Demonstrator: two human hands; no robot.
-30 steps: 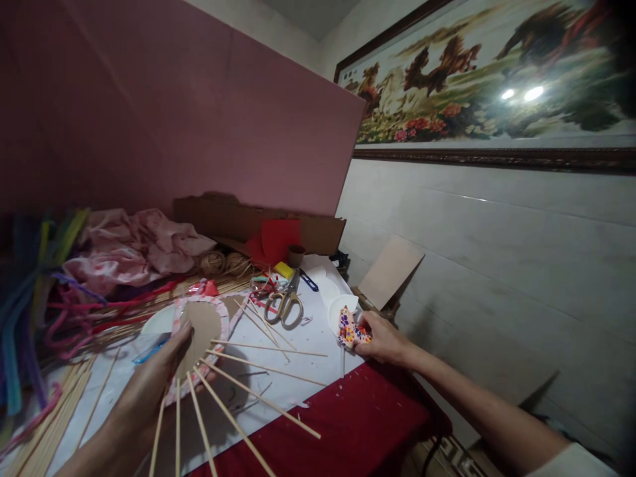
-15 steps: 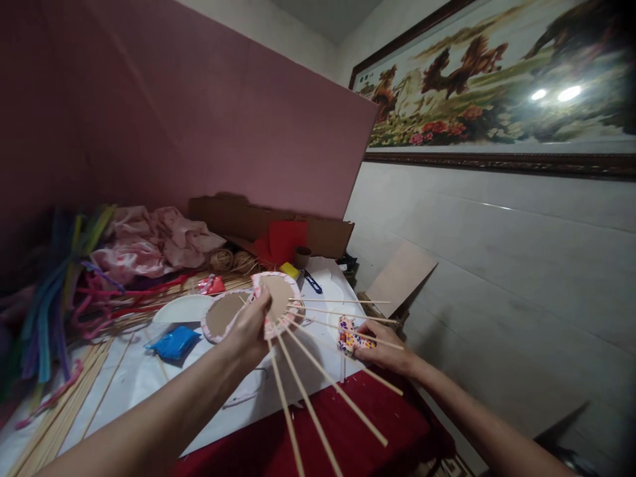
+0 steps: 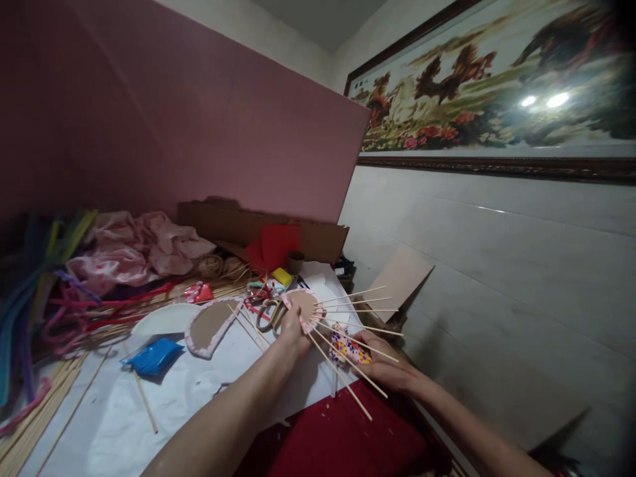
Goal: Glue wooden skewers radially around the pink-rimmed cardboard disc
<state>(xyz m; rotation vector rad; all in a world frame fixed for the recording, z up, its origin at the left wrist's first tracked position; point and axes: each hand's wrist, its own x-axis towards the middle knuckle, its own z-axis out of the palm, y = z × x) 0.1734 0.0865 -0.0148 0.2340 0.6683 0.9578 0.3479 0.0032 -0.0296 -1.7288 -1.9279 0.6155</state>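
My left hand [image 3: 292,334] is closed on a round cardboard disc with a pink rim [image 3: 304,309]. Several thin wooden sticks [image 3: 348,361] fan out of the disc toward the right and front. The disc is lifted above the white sheet [image 3: 199,391], near the table's right edge. My right hand [image 3: 385,364] rests at that edge with its fingers closed on a colourful patterned piece [image 3: 348,347], just under the fanned sticks. A second cardboard shape with a pink rim [image 3: 209,326] lies flat to the left of my left hand.
Scissors [image 3: 271,313] lie behind the disc. A blue packet [image 3: 154,356], a white plate [image 3: 166,319], loose sticks [image 3: 40,417], pink cloth [image 3: 134,248], twine balls [image 3: 221,267], a cardboard box [image 3: 258,228] and red paper [image 3: 278,244] crowd the table. Red cloth [image 3: 348,437] covers the front.
My left hand has carried the disc with its sticks from the left of the table up and to the right, over toward my right hand. My right hand stayed on the patterned piece.
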